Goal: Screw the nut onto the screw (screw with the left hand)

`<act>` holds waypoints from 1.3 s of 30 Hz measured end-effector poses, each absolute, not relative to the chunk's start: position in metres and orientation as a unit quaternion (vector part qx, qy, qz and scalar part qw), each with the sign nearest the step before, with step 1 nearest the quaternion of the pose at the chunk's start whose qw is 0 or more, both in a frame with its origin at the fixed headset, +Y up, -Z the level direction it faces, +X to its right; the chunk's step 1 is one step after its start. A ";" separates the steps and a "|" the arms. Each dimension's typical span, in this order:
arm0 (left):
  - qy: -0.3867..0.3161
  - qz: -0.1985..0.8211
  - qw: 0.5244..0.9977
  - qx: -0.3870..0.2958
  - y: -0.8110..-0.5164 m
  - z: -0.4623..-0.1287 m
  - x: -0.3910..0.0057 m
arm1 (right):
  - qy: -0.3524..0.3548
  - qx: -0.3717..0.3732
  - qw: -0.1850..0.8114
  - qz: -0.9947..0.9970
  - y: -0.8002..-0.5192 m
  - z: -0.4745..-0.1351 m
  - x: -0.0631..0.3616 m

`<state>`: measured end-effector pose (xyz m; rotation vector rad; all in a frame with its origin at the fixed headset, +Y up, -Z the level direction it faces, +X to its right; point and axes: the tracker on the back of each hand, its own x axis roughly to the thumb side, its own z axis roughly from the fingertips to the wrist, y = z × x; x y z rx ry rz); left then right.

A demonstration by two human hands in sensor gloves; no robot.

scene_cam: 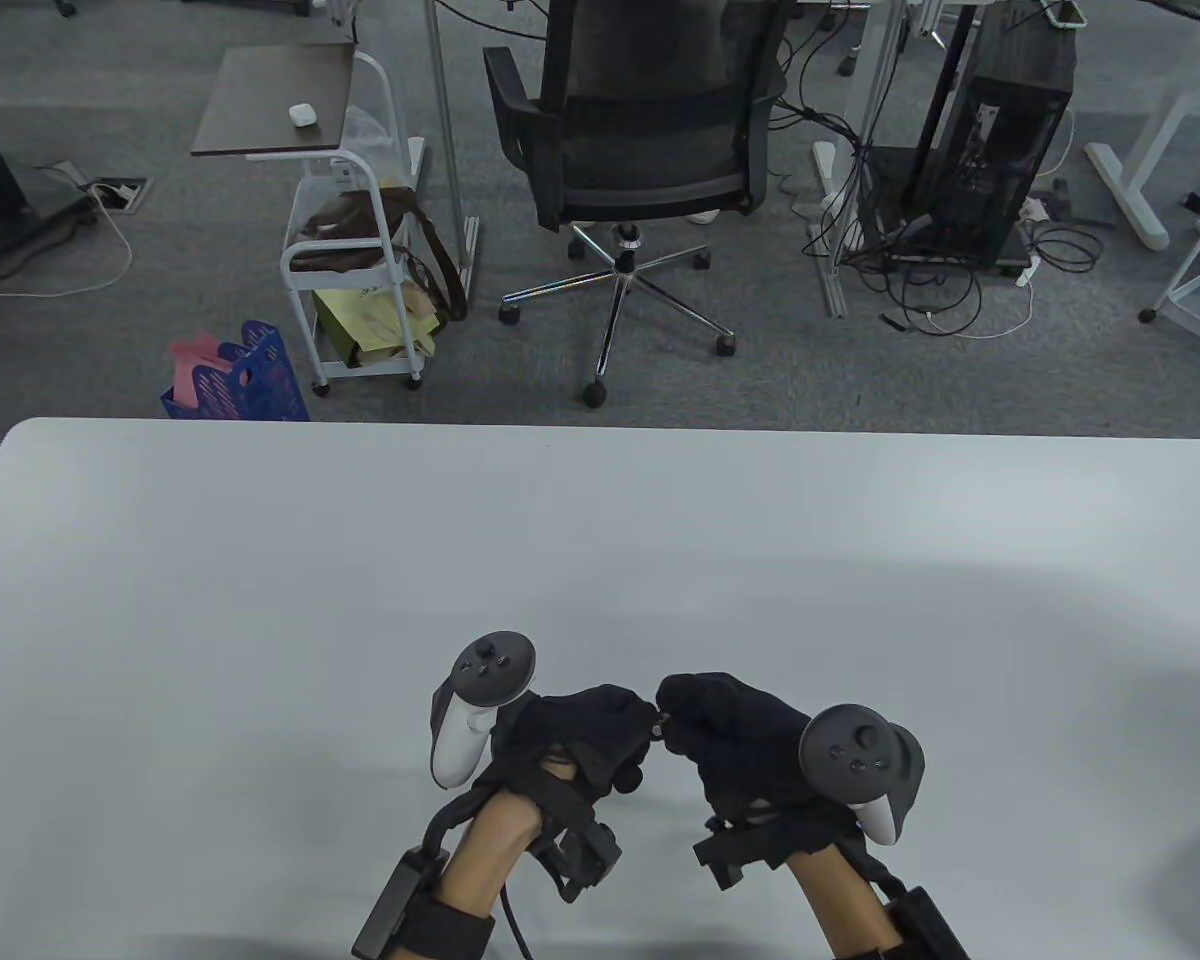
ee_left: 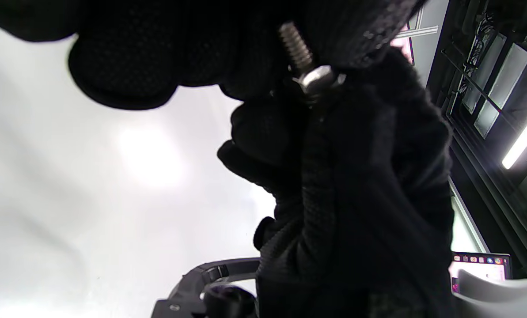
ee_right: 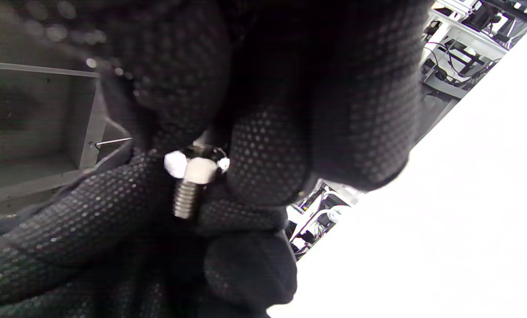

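Note:
Both gloved hands meet low over the white table (scene_cam: 600, 560), near its front edge. A silver screw (ee_left: 295, 44) with a hex nut (ee_left: 318, 80) on its thread sits between the fingertips. My left hand (scene_cam: 632, 718) grips the threaded shaft; its fingers cover the shaft's far end. My right hand (scene_cam: 682, 722) pinches the nut. In the right wrist view the nut (ee_right: 195, 167) sits under the right fingers (ee_right: 267, 150), and the screw's thread (ee_right: 185, 199) points down into the left hand's fingers (ee_right: 91, 212). The screw head is hidden. In the table view only a small glint of the screw (scene_cam: 660, 722) shows.
A black office chair (scene_cam: 640, 130) stands beyond the table's far edge. A white cart (scene_cam: 350, 250) and a blue basket (scene_cam: 245, 380) are on the floor at the far left. Cables and a computer tower (scene_cam: 1000, 150) are at the far right.

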<state>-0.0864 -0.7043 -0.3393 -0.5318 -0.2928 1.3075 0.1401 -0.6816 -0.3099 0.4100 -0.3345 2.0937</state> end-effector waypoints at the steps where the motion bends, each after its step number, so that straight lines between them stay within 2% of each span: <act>1: -0.141 0.598 0.749 -0.248 -0.704 -0.339 -0.086 | -0.140 0.167 0.467 0.857 -0.681 -0.310 0.140; 5: -0.150 0.618 0.725 -0.264 -0.706 -0.339 -0.087 | -0.147 0.164 0.472 0.854 -0.679 -0.309 0.141; 11: -0.131 0.607 0.746 -0.240 -0.705 -0.339 -0.086 | -0.147 0.165 0.467 0.856 -0.680 -0.309 0.140; 13: -0.148 0.608 0.735 -0.263 -0.703 -0.339 -0.086 | -0.150 0.167 0.461 0.858 -0.679 -0.309 0.140; 16: -0.143 0.628 0.718 -0.264 -0.705 -0.339 -0.088 | -0.153 0.166 0.464 0.857 -0.678 -0.308 0.140; 21: -0.120 0.612 0.746 -0.234 -0.706 -0.340 -0.088 | -0.150 0.166 0.466 0.856 -0.678 -0.309 0.140; 25: -0.144 0.613 0.732 -0.259 -0.704 -0.340 -0.089 | -0.150 0.167 0.467 0.855 -0.678 -0.308 0.139; 29: -0.116 0.621 0.731 -0.258 -0.708 -0.339 -0.089 | -0.152 0.166 0.466 0.856 -0.678 -0.308 0.140; 33: -0.123 0.615 0.735 -0.258 -0.708 -0.340 -0.086 | -0.150 0.167 0.464 0.857 -0.679 -0.308 0.139; 36: -0.147 0.620 0.716 -0.285 -0.707 -0.340 -0.087 | -0.152 0.168 0.469 0.853 -0.677 -0.308 0.139; 39: -0.131 0.630 0.715 -0.271 -0.709 -0.339 -0.087 | -0.153 0.169 0.468 0.854 -0.677 -0.307 0.139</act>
